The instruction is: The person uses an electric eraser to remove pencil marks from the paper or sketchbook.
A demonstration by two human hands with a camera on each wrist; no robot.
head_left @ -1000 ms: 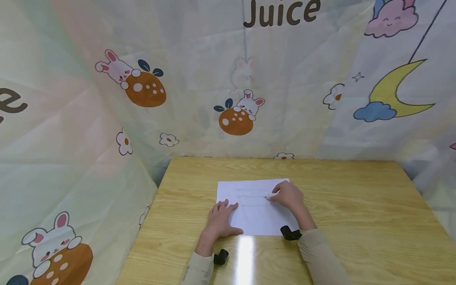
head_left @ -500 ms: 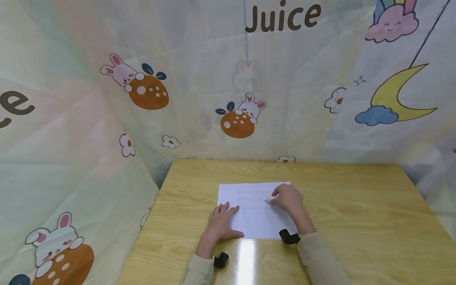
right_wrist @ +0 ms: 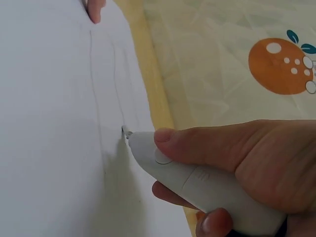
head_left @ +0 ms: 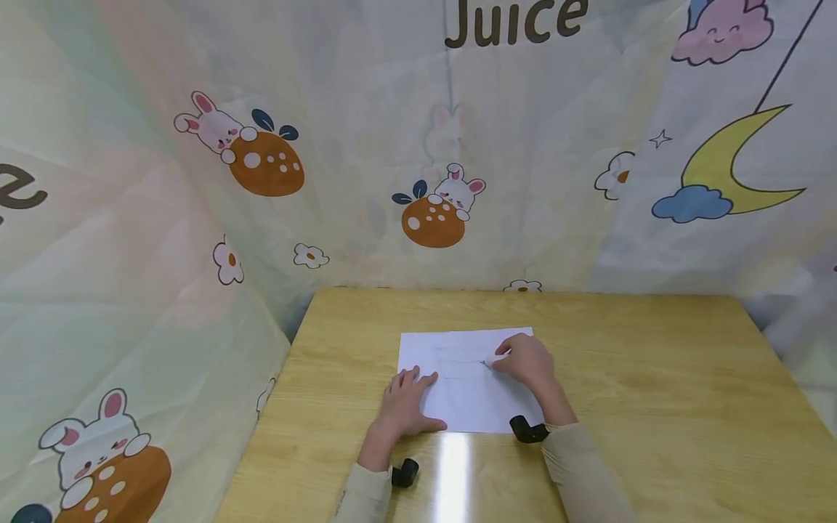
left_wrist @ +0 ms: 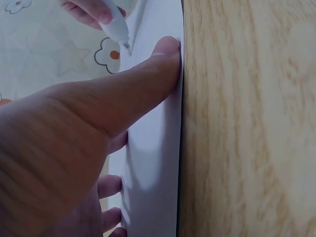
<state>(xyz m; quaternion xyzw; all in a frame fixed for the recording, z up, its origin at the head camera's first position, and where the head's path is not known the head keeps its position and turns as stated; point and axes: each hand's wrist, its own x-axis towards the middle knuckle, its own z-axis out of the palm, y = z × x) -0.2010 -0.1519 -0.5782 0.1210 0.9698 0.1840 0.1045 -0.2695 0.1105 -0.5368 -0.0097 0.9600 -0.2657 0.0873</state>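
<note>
Pinching the white tool [right_wrist: 200, 182] between thumb and fingers, my right hand [right_wrist: 261, 168] fills the lower right of the right wrist view. The tool's body is smooth, rounded and plastic-looking, with a circular button beside my thumb, and it narrows to a small, metallic-looking tip. That tip meets a sheet of paper [right_wrist: 44, 123] at the end of one of several long, thin lines; the paper is matt white, and a soft grey shadow falls across it.

In the left wrist view, my left hand [left_wrist: 59, 143] grips nothing: its thumb stretches straight over the paper to the near edge, the fingers spread apart. Beyond that edge the table [left_wrist: 247, 118] shows pale wood grain in fine streaks.

From the head view, the sheet lies flat on the tabletop, between my hands, a bright strip of glare just in front of it. Creased beige sleeves [head_left: 585, 472] cover my forearms, with black devices [head_left: 405, 473] at the cuffs. Wrinkled cloth [head_left: 340, 145] hangs behind and to the left, printed with rabbits, spotted orange fruit, flowers, a yellow moon and the word "Juice".
</note>
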